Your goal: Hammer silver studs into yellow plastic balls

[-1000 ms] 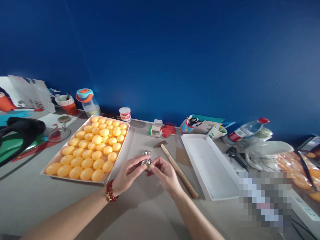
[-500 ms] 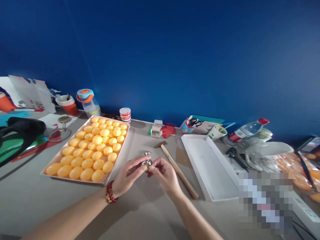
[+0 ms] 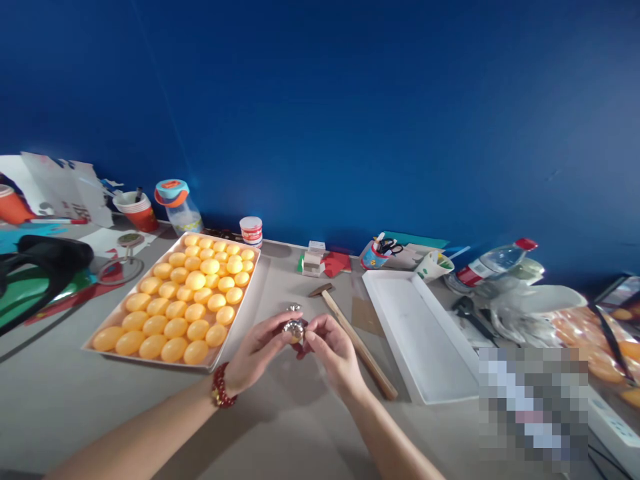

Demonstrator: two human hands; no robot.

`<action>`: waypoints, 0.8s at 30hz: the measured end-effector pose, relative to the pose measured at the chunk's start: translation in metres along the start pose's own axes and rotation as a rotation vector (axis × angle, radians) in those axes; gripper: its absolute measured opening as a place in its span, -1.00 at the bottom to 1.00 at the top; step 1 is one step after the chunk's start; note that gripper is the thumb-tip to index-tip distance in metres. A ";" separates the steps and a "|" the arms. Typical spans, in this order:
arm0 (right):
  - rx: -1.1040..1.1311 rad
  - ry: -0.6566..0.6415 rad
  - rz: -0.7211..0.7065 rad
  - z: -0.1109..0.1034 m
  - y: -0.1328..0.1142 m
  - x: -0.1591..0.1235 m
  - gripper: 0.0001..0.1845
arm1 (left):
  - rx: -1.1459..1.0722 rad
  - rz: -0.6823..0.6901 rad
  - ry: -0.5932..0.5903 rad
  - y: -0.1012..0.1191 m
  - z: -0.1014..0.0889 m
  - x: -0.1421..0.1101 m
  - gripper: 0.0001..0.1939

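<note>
1. Two bare hands meet over the smooth grey surface. The left hand (image 3: 255, 355), with a dark red beaded bracelet (image 3: 221, 385) at its wrist, grips a rounded, mirror-bright silvery ball (image 3: 293, 331) between curled fingers and thumb.
2. Fingers and thumb of the right hand (image 3: 336, 350) draw nearly together at the ball's right side; I cannot tell whether they pinch the ball itself or some small part.
3. Just beyond the fingertips sits another shiny silvery piece (image 3: 294, 307), its shape partly hidden.
4. Left of the hands, a shallow pale tray (image 3: 213, 359) bears rows of glossy orange balls (image 3: 175, 327).
5. Right of them lies a hammer (image 3: 357, 341), wooden-handled and dark-headed, then a white rectangular tray (image 3: 425, 347) with low walls.
</note>
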State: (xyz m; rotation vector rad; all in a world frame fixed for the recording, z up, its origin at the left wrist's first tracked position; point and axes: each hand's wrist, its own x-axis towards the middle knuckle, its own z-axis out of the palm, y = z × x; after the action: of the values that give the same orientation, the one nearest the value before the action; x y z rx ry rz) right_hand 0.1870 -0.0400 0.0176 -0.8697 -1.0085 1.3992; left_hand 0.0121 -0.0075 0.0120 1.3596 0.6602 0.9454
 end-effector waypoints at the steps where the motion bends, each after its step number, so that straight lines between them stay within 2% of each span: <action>1: 0.005 -0.003 0.000 0.000 0.000 0.000 -0.75 | -0.042 -0.009 -0.014 -0.001 0.000 0.000 -0.63; 4: -0.030 -0.002 -0.001 0.000 0.002 0.000 -0.74 | -0.177 -0.027 -0.064 -0.005 0.002 0.002 -0.58; 7: -0.166 0.015 -0.058 -0.002 0.002 -0.002 -0.80 | -0.242 -0.026 -0.053 -0.012 0.003 0.004 -0.56; 9: -0.362 0.005 -0.170 -0.003 -0.002 -0.003 -0.81 | -0.233 -0.031 -0.039 -0.015 0.003 0.005 -0.57; 12: -0.693 -0.069 -0.387 -0.005 -0.010 -0.002 -0.63 | -0.204 -0.008 -0.045 -0.018 0.001 0.004 -0.58; 14: -0.817 -0.106 -0.459 -0.006 -0.013 -0.001 -0.51 | -0.179 0.007 -0.050 -0.018 0.000 0.003 -0.58; 17: -0.889 -0.098 -0.475 -0.009 -0.009 0.002 -0.44 | -0.149 0.008 -0.071 -0.016 0.000 0.002 -0.58; 24: -0.919 -0.082 -0.534 -0.011 -0.001 0.002 -0.54 | -0.115 0.016 -0.120 -0.011 0.000 0.002 -0.57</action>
State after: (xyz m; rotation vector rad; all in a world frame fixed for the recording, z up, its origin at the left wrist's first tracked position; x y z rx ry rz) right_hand 0.1977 -0.0369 0.0143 -1.0707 -1.8374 0.4788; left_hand 0.0149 -0.0049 0.0015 1.3101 0.4978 0.8939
